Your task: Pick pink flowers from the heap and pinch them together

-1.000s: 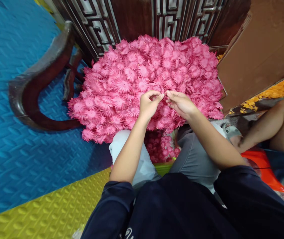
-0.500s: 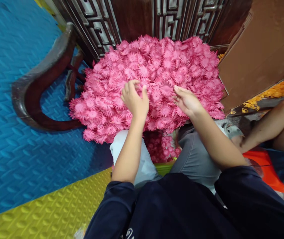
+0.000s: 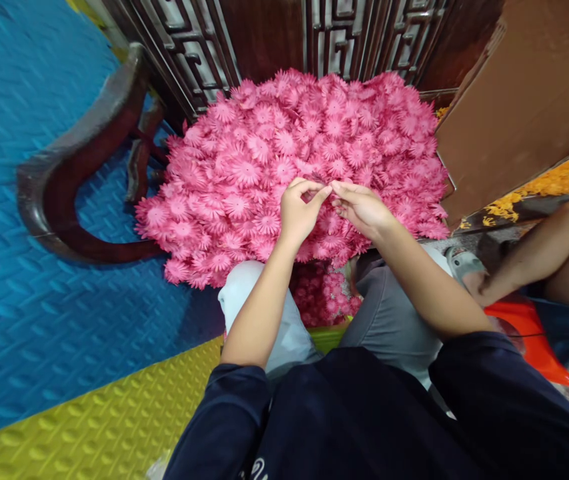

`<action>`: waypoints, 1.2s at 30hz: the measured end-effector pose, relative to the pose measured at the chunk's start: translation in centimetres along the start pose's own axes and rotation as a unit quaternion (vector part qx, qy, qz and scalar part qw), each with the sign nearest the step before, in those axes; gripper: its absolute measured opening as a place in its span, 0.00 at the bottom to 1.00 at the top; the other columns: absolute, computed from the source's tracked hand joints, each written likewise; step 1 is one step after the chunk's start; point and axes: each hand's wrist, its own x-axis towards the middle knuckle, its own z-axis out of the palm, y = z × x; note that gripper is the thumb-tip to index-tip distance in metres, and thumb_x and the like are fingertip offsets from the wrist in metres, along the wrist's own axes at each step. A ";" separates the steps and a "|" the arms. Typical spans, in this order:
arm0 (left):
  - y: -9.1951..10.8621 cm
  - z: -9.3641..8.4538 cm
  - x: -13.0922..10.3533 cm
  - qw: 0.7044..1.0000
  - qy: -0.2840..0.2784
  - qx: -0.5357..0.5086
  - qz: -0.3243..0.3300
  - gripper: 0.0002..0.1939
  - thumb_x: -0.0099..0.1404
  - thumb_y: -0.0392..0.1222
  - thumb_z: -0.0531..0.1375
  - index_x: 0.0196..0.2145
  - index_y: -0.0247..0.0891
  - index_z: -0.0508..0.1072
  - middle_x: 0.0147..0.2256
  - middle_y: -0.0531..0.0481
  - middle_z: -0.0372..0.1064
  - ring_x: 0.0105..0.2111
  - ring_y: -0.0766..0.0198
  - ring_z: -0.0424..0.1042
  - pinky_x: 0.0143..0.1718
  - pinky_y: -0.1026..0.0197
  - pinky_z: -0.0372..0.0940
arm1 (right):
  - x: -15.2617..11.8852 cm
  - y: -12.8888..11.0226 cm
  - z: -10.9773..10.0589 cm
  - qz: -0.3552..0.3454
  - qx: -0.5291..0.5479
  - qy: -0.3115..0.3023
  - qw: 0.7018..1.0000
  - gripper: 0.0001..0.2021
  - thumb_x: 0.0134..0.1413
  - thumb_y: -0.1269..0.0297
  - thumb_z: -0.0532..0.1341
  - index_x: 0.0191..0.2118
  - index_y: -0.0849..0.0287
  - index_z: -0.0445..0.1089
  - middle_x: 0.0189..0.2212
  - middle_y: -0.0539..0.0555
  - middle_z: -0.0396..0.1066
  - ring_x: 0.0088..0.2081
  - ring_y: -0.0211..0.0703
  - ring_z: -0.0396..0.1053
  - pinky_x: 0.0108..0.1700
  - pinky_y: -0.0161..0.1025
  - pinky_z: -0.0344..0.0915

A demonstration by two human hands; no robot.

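A broad heap of pink artificial flowers (image 3: pixel 244 170) lies in front of my knees. Over its middle, my left hand (image 3: pixel 300 210) and my right hand (image 3: pixel 364 210) meet at the fingertips. Between them a single pink flower (image 3: pixel 319 178) is pinched, seen nearly edge-on and mostly covered by my fingers. Thumb and index finger of the left hand are closed on it. The right thumb and index finger are pressed together at its other side, with the remaining right fingers loosely curled.
Behind the heap stands a dark carved wooden panel (image 3: pixel 269 40). A curved wooden armrest (image 3: pixel 44 193) is at left on blue matting (image 3: pixel 9 300). To the right are a brown board (image 3: pixel 519 107), orange flowers (image 3: pixel 549 180), another person's leg (image 3: pixel 539 250) and an orange-red object (image 3: pixel 539 340).
My left hand has moved right and closed its fingers at the flower held by my right hand. The flower has turned from face-up to nearly edge-on.
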 end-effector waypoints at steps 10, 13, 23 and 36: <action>-0.2 -0.2 0.4 1.000 0.006 0.023 -0.014 0.07 0.60 0.33 0.63 0.24 0.37 0.73 0.27 0.53 0.67 0.27 0.68 0.66 0.34 0.63 0.63 | 0.8 0.3 -0.6 -0.017 -0.007 0.047 0.999 0.06 0.47 0.66 0.70 0.30 0.58 0.73 0.25 0.45 0.69 0.23 0.28 0.60 0.25 0.29 0.57; -0.5 -0.6 0.7 1.000 0.022 0.017 0.002 0.08 0.60 0.34 0.63 0.24 0.37 0.72 0.27 0.52 0.67 0.28 0.67 0.66 0.34 0.63 0.62 | 0.9 0.0 -0.3 -0.031 0.002 0.086 0.996 0.05 0.54 0.67 0.65 0.29 0.59 0.69 0.22 0.44 0.64 0.21 0.27 0.57 0.22 0.27 0.55; -1.1 -1.7 1.2 0.998 0.045 -0.016 0.044 0.13 0.62 0.50 0.64 0.26 0.39 0.72 0.28 0.52 0.67 0.30 0.64 0.67 0.35 0.62 0.61 | 0.0 -0.7 0.8 -0.010 0.080 0.152 0.985 0.10 0.60 0.75 0.55 0.28 0.59 0.64 0.21 0.44 0.63 0.20 0.26 0.59 0.21 0.24 0.57; -1.1 -2.7 1.7 0.996 0.088 -0.005 0.015 0.09 0.62 0.44 0.64 0.26 0.39 0.71 0.28 0.53 0.65 0.30 0.66 0.64 0.35 0.63 0.61 | 1.6 -1.6 -2.6 -0.138 -0.011 0.183 0.973 0.06 0.59 0.69 0.55 0.30 0.56 0.63 0.26 0.46 0.66 0.26 0.31 0.65 0.33 0.30 0.66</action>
